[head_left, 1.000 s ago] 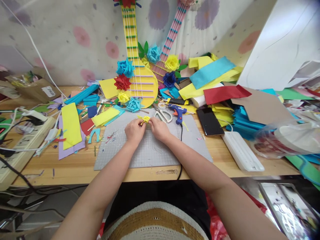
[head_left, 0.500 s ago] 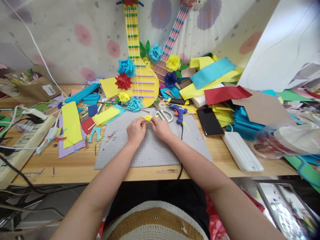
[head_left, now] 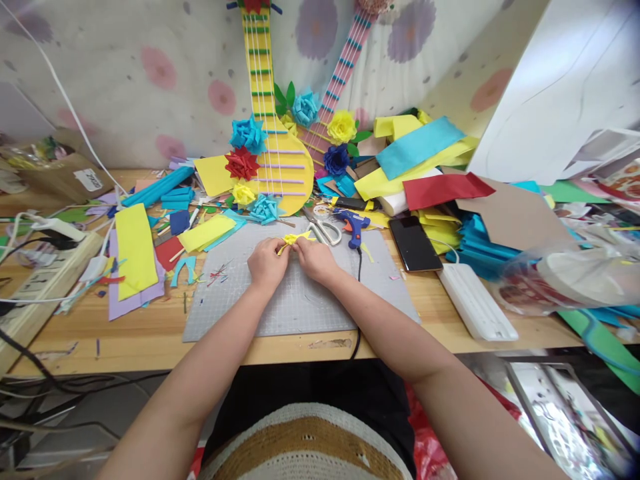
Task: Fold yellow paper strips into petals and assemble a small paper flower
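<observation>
Over the grey cutting mat [head_left: 300,317], my left hand [head_left: 267,263] and my right hand [head_left: 316,259] meet, both closed with fingertips pinching a small yellow paper flower [head_left: 295,239]. Its folded petals stick out above my fingers; the lower part is hidden by them. Just beyond my right hand lie scissors [head_left: 327,232] with pale handles. A blue glue gun [head_left: 355,225] rests at the mat's upper right, its black cord running down to the table edge.
A yellow paper guitar [head_left: 293,167] with paper flowers leans on the curtain behind, beside a pink one. Coloured paper strips [head_left: 137,253] lie left. On the right are a phone [head_left: 415,243], a white power strip [head_left: 477,300] and heaped paper [head_left: 450,190].
The whole view has shifted slightly to the left. Both hands keep their hold on the yellow paper flower, and a little more of its petals shows now.
</observation>
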`<state>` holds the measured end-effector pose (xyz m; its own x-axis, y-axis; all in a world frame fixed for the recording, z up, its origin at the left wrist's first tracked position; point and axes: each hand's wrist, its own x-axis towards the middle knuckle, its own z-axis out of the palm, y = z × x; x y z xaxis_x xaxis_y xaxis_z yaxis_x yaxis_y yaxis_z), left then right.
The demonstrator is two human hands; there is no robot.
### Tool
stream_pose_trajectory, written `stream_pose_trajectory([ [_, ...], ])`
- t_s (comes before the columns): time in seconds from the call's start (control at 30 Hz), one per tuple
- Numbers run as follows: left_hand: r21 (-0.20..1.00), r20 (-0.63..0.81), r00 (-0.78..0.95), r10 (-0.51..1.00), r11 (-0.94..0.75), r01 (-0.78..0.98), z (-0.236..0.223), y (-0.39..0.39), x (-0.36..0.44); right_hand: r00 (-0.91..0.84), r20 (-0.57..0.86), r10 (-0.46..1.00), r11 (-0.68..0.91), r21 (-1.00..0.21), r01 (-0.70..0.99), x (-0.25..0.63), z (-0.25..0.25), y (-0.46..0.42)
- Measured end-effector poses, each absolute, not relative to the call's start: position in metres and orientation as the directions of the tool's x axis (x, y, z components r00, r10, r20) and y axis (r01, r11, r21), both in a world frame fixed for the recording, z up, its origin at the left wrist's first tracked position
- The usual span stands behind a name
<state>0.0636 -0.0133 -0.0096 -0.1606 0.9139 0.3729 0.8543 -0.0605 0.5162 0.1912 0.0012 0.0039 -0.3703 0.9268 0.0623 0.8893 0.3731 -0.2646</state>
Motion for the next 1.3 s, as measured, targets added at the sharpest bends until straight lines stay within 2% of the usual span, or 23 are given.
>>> stream_pose_trajectory([
  [0.17,0.496,0.352,-0.138,0.926,-0.059,0.866,-0.0094,-0.0127,0.0598,-0.376,0.041,0.926,0.374,-0.25,0.893,0.1916,0.004,0.0005],
  [0.47,0.441,0.389,-0.094,0.916,-0.096,0.892,-0.0098,-0.0117,0.0569,-0.344,0.12,0.931,0.364,-0.339,0.868,0.1925,0.0017,-0.0011],
  [0.97,0.478,0.358,-0.137,0.924,-0.055,0.877,-0.0111,-0.0128,0.0579,-0.401,0.053,0.915,0.404,-0.154,0.902,0.1909,0.0019,0.001],
  [1.3,0.458,0.376,-0.114,0.92,-0.078,0.885,-0.0097,-0.0139,0.0594,-0.391,0.021,0.92,0.389,-0.152,0.909,0.1925,0.0043,0.001],
])
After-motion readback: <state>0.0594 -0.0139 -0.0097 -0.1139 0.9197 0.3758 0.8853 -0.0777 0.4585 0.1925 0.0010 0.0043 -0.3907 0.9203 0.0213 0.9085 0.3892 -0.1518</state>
